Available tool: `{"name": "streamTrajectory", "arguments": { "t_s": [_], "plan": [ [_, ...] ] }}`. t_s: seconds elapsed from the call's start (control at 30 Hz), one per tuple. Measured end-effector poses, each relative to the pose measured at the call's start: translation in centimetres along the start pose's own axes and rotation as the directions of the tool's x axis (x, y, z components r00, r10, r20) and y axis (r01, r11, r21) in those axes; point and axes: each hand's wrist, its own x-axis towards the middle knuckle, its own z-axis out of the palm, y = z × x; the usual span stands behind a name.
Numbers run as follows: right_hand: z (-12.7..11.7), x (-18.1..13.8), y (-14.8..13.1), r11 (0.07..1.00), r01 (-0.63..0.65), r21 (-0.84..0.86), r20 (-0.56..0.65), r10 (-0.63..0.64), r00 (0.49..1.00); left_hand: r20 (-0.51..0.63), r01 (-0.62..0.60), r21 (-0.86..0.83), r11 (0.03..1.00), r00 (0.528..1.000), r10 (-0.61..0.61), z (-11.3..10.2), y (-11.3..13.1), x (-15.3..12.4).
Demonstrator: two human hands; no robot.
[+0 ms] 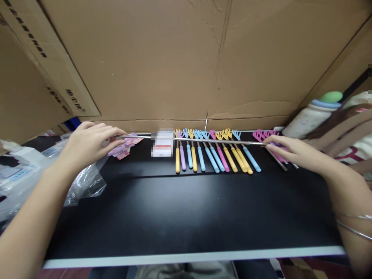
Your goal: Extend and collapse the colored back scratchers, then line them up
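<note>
A thin telescopic metal rod (203, 140) is stretched out sideways above the black table (186, 209). My left hand (90, 143) pinches its left end. My right hand (290, 153) grips its right end, where the purple handle sits. Under the rod lies a row of several back scratchers (215, 157) with yellow, blue, pink and purple handles and small hand-shaped heads. More pink ones (263, 135) lie beside my right hand.
Small pink packets (124, 147) and a white label stack (162, 145) lie near my left hand. Clear plastic bags (84, 182) sit at the left edge. A cardboard wall (186, 58) closes the back. A bottle with a green cap (315, 114) stands at the right.
</note>
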Motion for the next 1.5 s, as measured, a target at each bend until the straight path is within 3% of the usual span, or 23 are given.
{"name": "streamTrajectory", "arguments": {
  "t_s": [0.1, 0.33, 0.6, 1.17, 1.3, 1.4, 1.5],
  "plan": [
    [0.0, -0.2, -0.5, 0.999, -0.027, 0.017, 0.042, 0.027, 0.999, 0.008, 0.014, -0.036, 0.999, 1.000, -0.014, -0.2, 0.1, 0.0],
    [-0.8, -0.3, -1.4, 0.992, -0.120, -0.048, 0.008, 0.121, 0.993, 0.049, 0.047, -0.034, 0.998, 0.998, -0.045, -0.5, 0.7, -0.1],
    [0.1, -0.2, 0.1, 0.997, -0.072, -0.033, -0.071, 0.069, 0.995, 0.028, -0.019, -0.004, 1.000, 0.999, 0.019, 0.5, 0.7, 0.2],
    [-0.3, -0.4, -0.7, 0.998, -0.060, 0.003, 0.021, 0.060, 0.998, 0.041, -0.033, -0.070, 0.997, 0.999, 0.036, 0.8, 0.6, 0.1],
    [-0.2, -0.3, -0.5, 0.998, -0.063, 0.007, 0.016, 0.063, 0.998, 0.039, 0.010, -0.105, 0.994, 0.999, -0.006, 2.0, 0.0, 0.1],
    [0.0, -0.3, -0.2, 0.997, -0.070, 0.013, 0.024, 0.069, 0.997, 0.101, 0.057, -0.169, 0.984, 0.994, -0.040, 3.1, -0.8, 0.2],
    [0.1, -0.3, 0.0, 0.997, -0.078, 0.026, 0.056, 0.076, 0.996, 0.256, 0.128, -0.227, 0.965, 0.964, -0.068, 3.5, -1.0, 0.2]
  ]
}}
